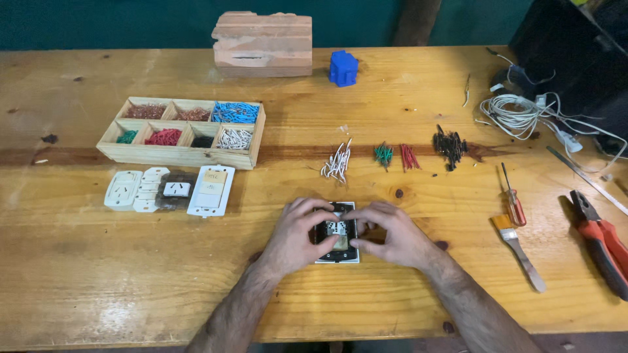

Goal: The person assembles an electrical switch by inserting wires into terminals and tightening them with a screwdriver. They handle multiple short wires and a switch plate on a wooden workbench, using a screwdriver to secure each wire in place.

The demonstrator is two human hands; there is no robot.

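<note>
Both of my hands rest on a wall socket plate (337,236) lying on the wooden table near the front edge. It has a white frame and a dark inside with a pale module in the middle. My left hand (296,236) grips its left side, fingers curled over the top. Over the right side, my right hand (389,235) has its fingertips pressing on the module. Just beyond the plate lie small bundles of cut wire: white (337,162), green (383,155), red (409,157) and black (450,145).
A wooden compartment tray (183,154) of coloured wire pieces sits at the left, with several socket plates (171,189) in front. At right lie a red screwdriver (514,200), a small brush (521,248), red pliers (603,240) and a white cable coil (521,112). A brick (263,43) and a blue block (343,68) stand behind.
</note>
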